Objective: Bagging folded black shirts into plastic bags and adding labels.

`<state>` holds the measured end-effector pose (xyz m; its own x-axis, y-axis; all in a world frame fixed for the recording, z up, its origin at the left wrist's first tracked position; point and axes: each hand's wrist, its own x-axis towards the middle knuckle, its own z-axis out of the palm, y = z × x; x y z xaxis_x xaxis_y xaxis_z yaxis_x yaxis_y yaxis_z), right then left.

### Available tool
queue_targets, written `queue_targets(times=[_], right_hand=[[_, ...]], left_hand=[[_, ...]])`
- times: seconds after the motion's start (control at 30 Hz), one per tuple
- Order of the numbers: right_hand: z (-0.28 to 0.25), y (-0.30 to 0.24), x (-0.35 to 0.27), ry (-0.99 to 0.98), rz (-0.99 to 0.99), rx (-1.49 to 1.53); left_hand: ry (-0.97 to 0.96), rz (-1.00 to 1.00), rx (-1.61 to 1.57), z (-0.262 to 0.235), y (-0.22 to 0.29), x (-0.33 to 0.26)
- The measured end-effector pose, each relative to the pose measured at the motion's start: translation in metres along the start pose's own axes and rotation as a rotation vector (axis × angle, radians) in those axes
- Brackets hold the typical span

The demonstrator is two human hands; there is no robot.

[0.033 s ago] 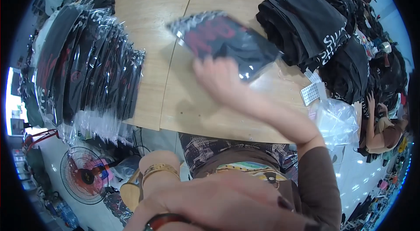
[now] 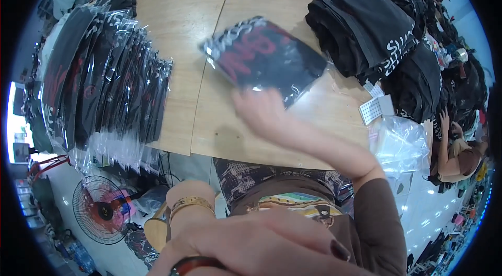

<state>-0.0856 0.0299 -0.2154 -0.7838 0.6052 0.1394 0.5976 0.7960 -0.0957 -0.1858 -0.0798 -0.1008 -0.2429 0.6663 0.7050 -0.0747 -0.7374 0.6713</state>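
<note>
A folded black garment with red and white print, packed in a clear plastic bag (image 2: 277,56), is at the middle of the table. My right hand (image 2: 261,108) is at its near edge, blurred, with the fingers closed on that edge. Very close to the camera is my left hand (image 2: 251,247), stretched toward the right with a dark nail showing. It wears a gold bracelet at the wrist and a ring, and holds nothing that I can see. Part of it lies outside the picture.
Bagged black garments (image 2: 104,77) stand in a leaning row on the left. Folded black garments (image 2: 366,30) are piled on the right, near a white card (image 2: 371,112) and clear plastic bags (image 2: 402,142). A fan (image 2: 102,209) stands at lower left. Another person (image 2: 457,158) works at far right.
My right hand has drawn a little nearer to me, and the bagged garment has shifted slightly the same way. My left hand has moved slightly by the camera.
</note>
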Motion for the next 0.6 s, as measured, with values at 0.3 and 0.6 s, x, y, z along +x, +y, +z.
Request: queue_targets(times=[0.3,0.6], right_hand=[[0.045,0.073,-0.166,-0.094,0.704,0.669],[0.059,0.209,-0.279,0.734,0.947,-0.096]], left_hand=[[0.068,0.096,-0.208,0.029,0.003,0.007],[-0.141,-0.660,0.005,0.108,-0.204,-0.044]])
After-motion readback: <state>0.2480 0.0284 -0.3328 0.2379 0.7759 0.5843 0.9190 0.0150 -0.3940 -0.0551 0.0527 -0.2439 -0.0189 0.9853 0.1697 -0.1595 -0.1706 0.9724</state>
